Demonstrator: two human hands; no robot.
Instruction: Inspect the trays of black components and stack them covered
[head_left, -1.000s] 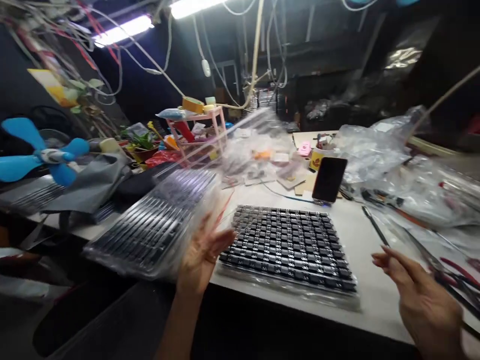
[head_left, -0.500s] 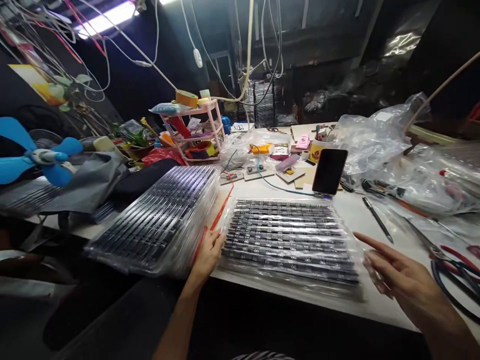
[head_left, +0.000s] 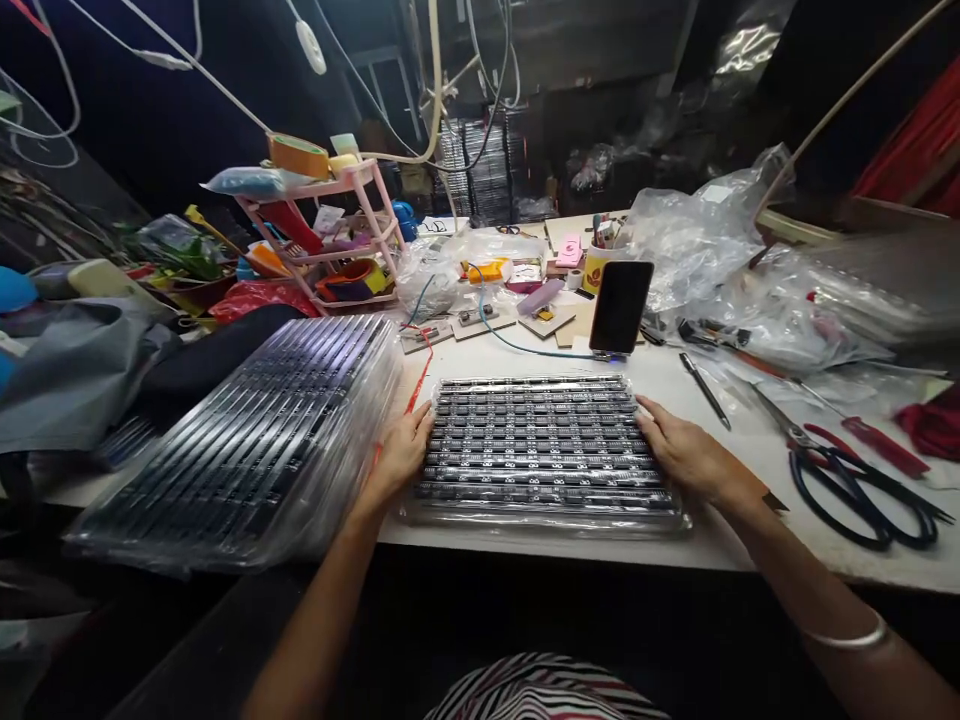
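A clear plastic tray (head_left: 544,450) with rows of small black parts lies on the white table in front of me. My left hand (head_left: 401,450) grips its left edge, thumb toward the top side. At the right edge, my right hand (head_left: 686,450) holds the tray with the fingers along its side; the undersides of both hands are hidden. To the left of my left hand stands a stack of similar filled trays (head_left: 255,430) wrapped in clear plastic. A red strip (head_left: 421,378) runs between the stack and the single tray.
Behind the tray a phone (head_left: 621,308) stands upright on a cable. On the right lie a black pen (head_left: 705,390), scissors (head_left: 847,480) and a red-handled screwdriver (head_left: 885,446). Crumpled plastic bags (head_left: 697,240) fill the back right. A pink rack (head_left: 367,215) stands at the back left.
My right hand has come in from beside the tray and closed on its right edge. The tray now sits straighter, and my left hand stays at its left edge. The view has turned right.
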